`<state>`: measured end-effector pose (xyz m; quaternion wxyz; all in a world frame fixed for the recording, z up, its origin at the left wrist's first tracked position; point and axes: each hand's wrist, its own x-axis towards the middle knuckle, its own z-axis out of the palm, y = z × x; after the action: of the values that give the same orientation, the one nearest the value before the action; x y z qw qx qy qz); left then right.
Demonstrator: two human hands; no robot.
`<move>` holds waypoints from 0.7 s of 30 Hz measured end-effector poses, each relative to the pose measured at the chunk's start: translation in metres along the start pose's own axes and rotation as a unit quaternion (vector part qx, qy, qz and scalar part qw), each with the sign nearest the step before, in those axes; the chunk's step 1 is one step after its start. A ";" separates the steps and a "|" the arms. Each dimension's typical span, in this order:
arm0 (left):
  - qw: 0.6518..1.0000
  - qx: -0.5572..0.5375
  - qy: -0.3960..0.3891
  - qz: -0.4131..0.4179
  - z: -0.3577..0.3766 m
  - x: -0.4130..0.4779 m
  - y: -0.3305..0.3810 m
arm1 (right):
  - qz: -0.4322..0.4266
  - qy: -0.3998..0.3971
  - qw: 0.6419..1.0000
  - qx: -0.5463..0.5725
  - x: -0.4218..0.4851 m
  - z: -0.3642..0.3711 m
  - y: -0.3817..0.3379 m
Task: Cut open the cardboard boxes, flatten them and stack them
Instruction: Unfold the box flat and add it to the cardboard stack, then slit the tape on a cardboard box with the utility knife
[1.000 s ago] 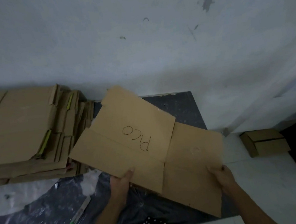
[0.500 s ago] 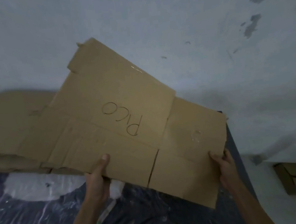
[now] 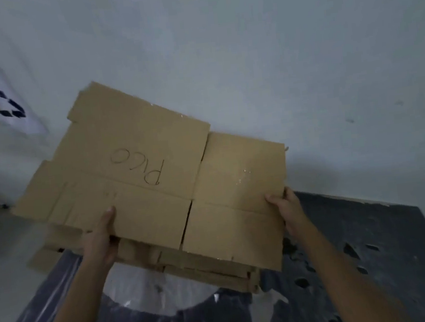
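Pale, scuffed wall (image 3: 246,39) across the whole background, and down low a dark, crinkled plastic sheet (image 3: 372,249) spread over the floor, with a pale patch (image 3: 146,293) showing in the middle of it. Far left, a dark recycling symbol (image 3: 3,102) printed on something white, too blurred to name.

Centre stage: a flattened cardboard box (image 3: 235,184), opened out into one wide brown sheet with its flaps spread. It is held up in front of the wall, tilted, its near edge toward the camera. Handwritten lettering (image 3: 138,166) on the big panel reads "PICO", upside down from here.

The left hand (image 3: 100,240) grips the near edge left of centre, thumb (image 3: 108,216) pressed flat on top and the fingers hidden underneath. The right hand (image 3: 288,209) clamps the right edge, fingers curled over onto the top face. Both forearms reach in from the bottom of the view.

Directly beneath sits the stack of flattened boxes (image 3: 204,269) on the plastic sheet, layered edges poking out along the near side and at the lower left. The held sheet hangs right over that pile — whether its far side touches the top layer, I can't tell from this angle.
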<state>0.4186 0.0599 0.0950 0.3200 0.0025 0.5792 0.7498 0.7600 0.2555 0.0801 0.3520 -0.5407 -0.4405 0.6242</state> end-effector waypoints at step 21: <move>0.847 0.455 0.256 0.099 -0.061 0.175 0.017 | -0.006 0.102 0.933 -0.346 0.062 0.152 0.015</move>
<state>0.2490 0.0894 0.0252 0.0479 0.0132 0.9133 0.4043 0.6005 0.2812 0.0471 0.1899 -0.6873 -0.5937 0.3729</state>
